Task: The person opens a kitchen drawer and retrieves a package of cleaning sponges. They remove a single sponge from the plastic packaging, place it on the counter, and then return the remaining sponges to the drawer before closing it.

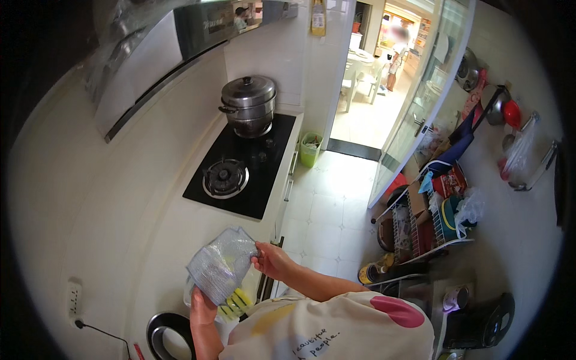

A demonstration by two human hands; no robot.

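A shiny silver-grey cloth or sheet (pixel 221 265) is spread between my two hands above the white counter. My right hand (pixel 271 261) pinches its right edge between thumb and fingers. At the lower left edge, my left hand (pixel 202 307) grips it with the thumb on top; the other fingers are mostly hidden. Beneath the cloth, partly covered, lie yellow pieces with dark stripes (pixel 236 304) that seem to be in clear plastic wrapping. A black ring-shaped object (pixel 167 335) with a metal inner rim stands beside my left forearm.
A lidded steel steamer pot (pixel 249 105) stands on the far burner of the black gas hob (pixel 243 153). A range hood (pixel 148 67) overhangs it. A green bin (pixel 310 150) stands by the doorway. On the right are a loaded wire rack (pixel 418 216) and an open glass door (pixel 425 103). Another person (pixel 396 56) stands beyond.
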